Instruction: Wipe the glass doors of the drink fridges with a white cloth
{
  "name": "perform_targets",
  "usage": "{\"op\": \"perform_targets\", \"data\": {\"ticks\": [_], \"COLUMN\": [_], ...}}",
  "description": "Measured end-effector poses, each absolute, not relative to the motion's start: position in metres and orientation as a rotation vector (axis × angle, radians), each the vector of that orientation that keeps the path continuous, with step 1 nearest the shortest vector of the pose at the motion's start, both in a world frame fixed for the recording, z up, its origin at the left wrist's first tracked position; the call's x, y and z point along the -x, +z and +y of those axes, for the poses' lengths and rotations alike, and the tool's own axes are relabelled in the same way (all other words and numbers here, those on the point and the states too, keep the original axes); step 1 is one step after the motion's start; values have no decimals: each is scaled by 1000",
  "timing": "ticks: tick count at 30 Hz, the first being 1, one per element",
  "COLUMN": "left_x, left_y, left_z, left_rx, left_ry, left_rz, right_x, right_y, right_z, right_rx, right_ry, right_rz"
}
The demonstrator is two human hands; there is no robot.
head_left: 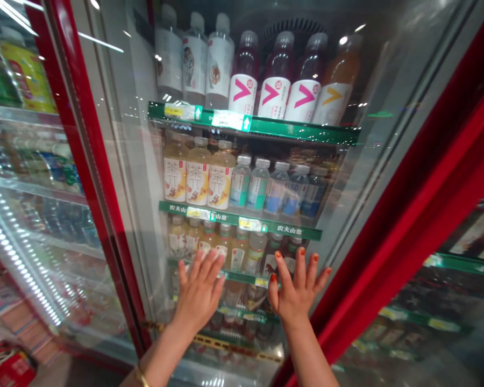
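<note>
A drinks fridge with a red frame [407, 215] fills the view. My left hand [199, 290] and my right hand [296, 290] lie flat on its glass door [137, 161], fingers spread, low on the pane and side by side. Neither hand holds anything. Behind the glass, green shelves [290, 129] carry bottles: dark pink and orange drinks with white labels [274, 80] on top, yellow tea bottles [197, 174] and blue-labelled water bottles [282, 188] on the middle shelf, more bottles lower down behind my hands.
A second glass-fronted fridge [28, 177] with lit shelves stands to the left. Another shelved cooler [460, 279] shows at the right, past the red frame. Red packages [8, 365] sit on the floor at the bottom left.
</note>
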State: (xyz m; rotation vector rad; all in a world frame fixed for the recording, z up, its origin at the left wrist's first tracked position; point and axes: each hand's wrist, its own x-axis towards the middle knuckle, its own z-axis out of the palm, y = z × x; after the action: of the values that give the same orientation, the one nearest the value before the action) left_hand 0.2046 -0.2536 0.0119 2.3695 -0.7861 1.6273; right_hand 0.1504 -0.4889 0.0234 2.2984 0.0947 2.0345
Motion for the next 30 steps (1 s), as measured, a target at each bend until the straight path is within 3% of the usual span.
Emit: {"op": "perform_targets", "data": {"ticks": [3,6,11,14,18,20,24,27,30], "left_x": [-222,-225,-213,-223,-233,-227,-214,-219,-227], "left_y": [68,109,58,60,125,134,92,88,126], "left_z": [-250,-283,-283,-249,-267,-294,-300,-270,-273], "left_rx": [-2223,-2149,-2220,-2234,-2188,-2229,-2164,-2194,-2277], "left_ry": [1580,1646,1753,1714,1694,1689,1656,1649,1637], "left_rz": [-581,-723,-1484,-1236,-871,-1065,-1755,-1700,-1474], "right_x": [-152,-154,-156,-157,-157,-156,-155,-155,-156], "right_y": [23,21,17,15,15,15,13,10,9], "right_z": [-488,-488,-490,-490,-491,-492,-495,-495,-494], "right_rx": [-2283,-2278,-2273,-2299,-2306,-2308,-2334,-2366,-2366], "right_ry": [2044,2061,2161,2163,2200,2229,2259,2236,2249], "right_rz": [83,78,130,153,163,186,232,237,254]}}
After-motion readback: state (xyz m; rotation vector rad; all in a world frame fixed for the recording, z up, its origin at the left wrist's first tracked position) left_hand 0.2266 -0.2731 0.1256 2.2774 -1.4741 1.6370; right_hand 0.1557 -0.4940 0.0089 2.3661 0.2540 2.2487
